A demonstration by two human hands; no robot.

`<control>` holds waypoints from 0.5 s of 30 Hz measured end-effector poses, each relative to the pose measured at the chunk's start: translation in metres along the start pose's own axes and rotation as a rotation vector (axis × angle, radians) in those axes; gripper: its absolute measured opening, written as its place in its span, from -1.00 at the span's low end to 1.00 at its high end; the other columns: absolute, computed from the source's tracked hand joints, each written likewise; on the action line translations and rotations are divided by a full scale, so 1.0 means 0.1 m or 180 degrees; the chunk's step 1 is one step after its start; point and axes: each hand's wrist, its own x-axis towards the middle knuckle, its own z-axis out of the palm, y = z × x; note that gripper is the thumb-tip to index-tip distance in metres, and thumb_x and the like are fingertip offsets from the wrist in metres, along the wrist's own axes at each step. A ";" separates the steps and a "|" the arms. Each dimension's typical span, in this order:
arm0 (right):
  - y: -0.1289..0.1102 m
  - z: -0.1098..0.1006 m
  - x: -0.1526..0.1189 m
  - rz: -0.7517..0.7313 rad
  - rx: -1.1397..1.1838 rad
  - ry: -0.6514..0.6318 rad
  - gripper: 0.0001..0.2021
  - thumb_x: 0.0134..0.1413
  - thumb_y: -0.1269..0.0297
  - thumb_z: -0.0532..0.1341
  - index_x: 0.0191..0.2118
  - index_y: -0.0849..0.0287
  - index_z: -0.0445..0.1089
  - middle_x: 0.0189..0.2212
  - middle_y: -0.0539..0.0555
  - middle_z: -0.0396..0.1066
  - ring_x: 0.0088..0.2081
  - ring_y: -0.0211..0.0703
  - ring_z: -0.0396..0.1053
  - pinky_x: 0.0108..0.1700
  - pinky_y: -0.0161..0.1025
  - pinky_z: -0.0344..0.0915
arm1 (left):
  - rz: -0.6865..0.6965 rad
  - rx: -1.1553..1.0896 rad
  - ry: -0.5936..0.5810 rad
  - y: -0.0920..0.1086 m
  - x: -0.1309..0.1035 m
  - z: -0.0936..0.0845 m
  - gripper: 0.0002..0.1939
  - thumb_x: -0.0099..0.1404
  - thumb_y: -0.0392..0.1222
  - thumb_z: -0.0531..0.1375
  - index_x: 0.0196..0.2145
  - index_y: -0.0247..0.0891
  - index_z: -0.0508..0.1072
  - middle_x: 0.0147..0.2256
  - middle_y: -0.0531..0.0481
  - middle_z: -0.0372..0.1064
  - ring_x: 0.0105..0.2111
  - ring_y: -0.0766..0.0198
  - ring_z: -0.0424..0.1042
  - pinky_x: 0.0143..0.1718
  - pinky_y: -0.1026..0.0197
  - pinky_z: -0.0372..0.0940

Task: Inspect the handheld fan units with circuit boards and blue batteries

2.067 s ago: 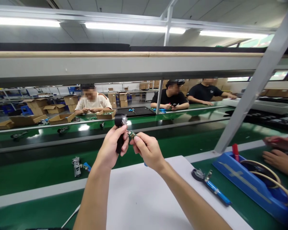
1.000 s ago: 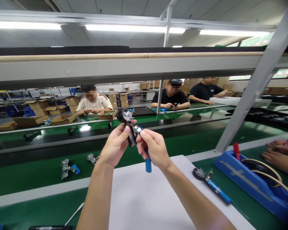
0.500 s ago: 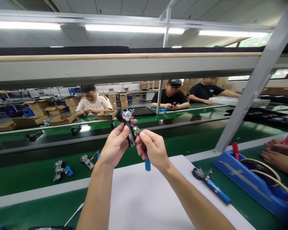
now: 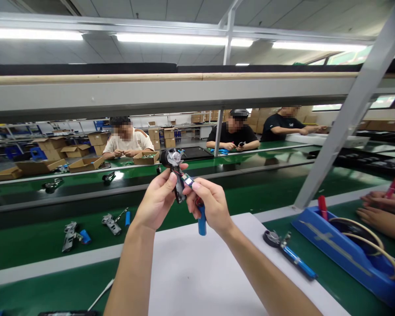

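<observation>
Head view: left hand [image 4: 158, 195] grips black housing [image 4: 179, 188], right hand [image 4: 210, 199] pinches circuit board [image 4: 187, 179], blue bin [image 4: 344, 246] holds looped cord [image 4: 378, 240].

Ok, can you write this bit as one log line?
left hand: holds black device | right hand: pinches circuit board, blue cylinder below | nearby: white sheet, blue tray

Before us, shiny clear plastic tops a dark plastic device [image 4: 174, 166] beside a smooth, glossy blue cell [image 4: 202, 221], amid matt paper [image 4: 197, 272], a gleaming green belt [image 4: 266, 197], a plastic bin [image 4: 349, 250], a pale wood rail [image 4: 125, 78] and dull cardboard boxes [image 4: 77, 150].
</observation>
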 end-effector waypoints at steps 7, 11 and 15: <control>0.01 0.01 -0.02 -0.0006 0.0085 0.0037 -0.65 0.22 0.03 0.15 -0.39 0.23 0.41 -0.71 -0.06 0.32 -0.76 -0.37 0.16 -0.73 -0.44 0.03 | -0.0043 -0.0064 -0.0010 -0.01 0.01 0.01 -0.50 0.31 0.03 0.28 0.12 -0.27 0.43 -0.42 0.00 0.38 -0.40 0.26 0.41 -0.33 0.23 0.28; 0.00 0.02 0.01 0.0044 0.0217 0.0041 -0.64 0.21 0.00 0.16 -0.39 0.23 0.40 -0.72 -0.06 0.31 -0.77 -0.38 0.15 -0.74 -0.46 0.02 | -0.0039 -0.0100 0.0079 -0.02 0.02 0.05 -0.53 0.29 0.04 0.29 0.06 -0.28 0.45 -0.43 0.01 0.37 -0.39 0.27 0.39 -0.33 0.25 0.29; -0.04 -0.02 0.05 0.0841 0.0655 -0.0485 -0.72 0.09 0.06 0.28 -0.35 0.21 0.40 -0.68 -0.08 0.37 -0.74 -0.38 0.21 -0.71 -0.47 0.13 | 0.0473 -0.0170 0.0737 0.05 0.00 0.04 -0.70 0.27 -0.01 0.32 -0.11 -0.20 0.48 -0.38 0.07 0.36 -0.41 0.41 0.35 -0.34 0.37 0.29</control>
